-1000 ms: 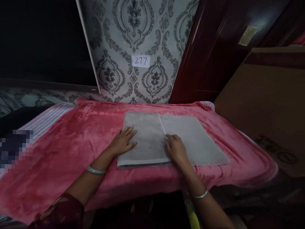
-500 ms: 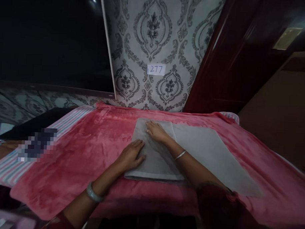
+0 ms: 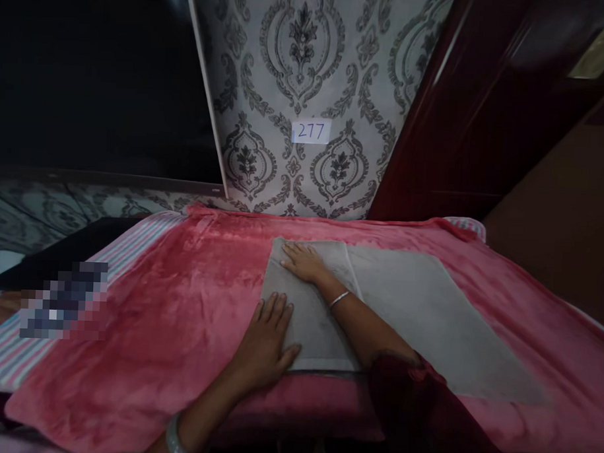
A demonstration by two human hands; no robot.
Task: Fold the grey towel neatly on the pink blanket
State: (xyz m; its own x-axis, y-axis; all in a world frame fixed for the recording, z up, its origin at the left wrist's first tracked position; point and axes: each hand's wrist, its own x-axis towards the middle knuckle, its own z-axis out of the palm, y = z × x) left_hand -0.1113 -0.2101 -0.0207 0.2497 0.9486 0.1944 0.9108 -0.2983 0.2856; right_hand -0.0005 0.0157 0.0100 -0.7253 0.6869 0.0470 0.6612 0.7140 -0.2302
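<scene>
A grey towel-like cloth (image 3: 408, 296) lies on the pink blanket (image 3: 200, 315), its left part folded over onto itself. My right hand (image 3: 303, 261) rests flat on the far left of the folded part, fingers stretched out and pointing left. Nearer to me, my left hand (image 3: 268, 341) lies on the left edge of the fold, fingers spread and palm down. Neither hand grips the cloth. My right forearm crosses over the folded part and hides some of its near right side.
Beneath the blanket a striped cloth (image 3: 133, 247) shows at the left, with a pixelated dark object (image 3: 66, 301) on it. Behind stand a large black screen (image 3: 99, 80), a patterned wall with a "277" label (image 3: 311, 130), and a dark red door (image 3: 464, 113).
My left hand has slid nearer to me along the fold's left edge, its fingers now pointing more away from me. My right hand has shifted slightly left. The folded part looks flatter.
</scene>
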